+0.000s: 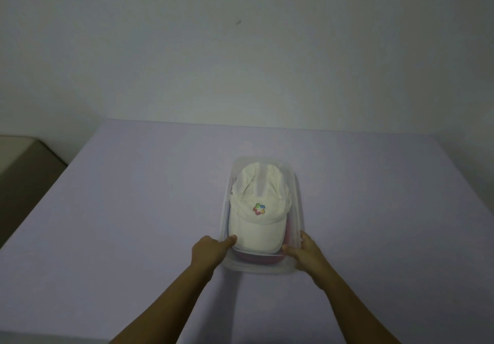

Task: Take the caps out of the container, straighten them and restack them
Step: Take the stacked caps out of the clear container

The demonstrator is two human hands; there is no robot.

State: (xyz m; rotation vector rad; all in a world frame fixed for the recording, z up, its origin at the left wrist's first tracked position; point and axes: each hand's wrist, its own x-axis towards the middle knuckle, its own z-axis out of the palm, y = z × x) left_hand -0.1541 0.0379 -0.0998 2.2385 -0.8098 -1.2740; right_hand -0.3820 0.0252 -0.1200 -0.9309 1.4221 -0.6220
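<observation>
A clear plastic container (295,191) stands on the lilac table (133,210), holding a stack of caps. On top lies a white cap (258,215) with a multicoloured logo, its brim pointing toward me. The brim of a dark red cap (256,259) shows beneath it. My left hand (209,252) grips the container's near left corner, thumb against the white brim. My right hand (304,255) clasps the near right corner, thumb inside the rim. The lower caps are mostly hidden.
A bare pale wall rises behind the table's far edge. A beige piece of furniture (24,161) stands off the table's left side. The lilac surface spreads wide on both sides of the container.
</observation>
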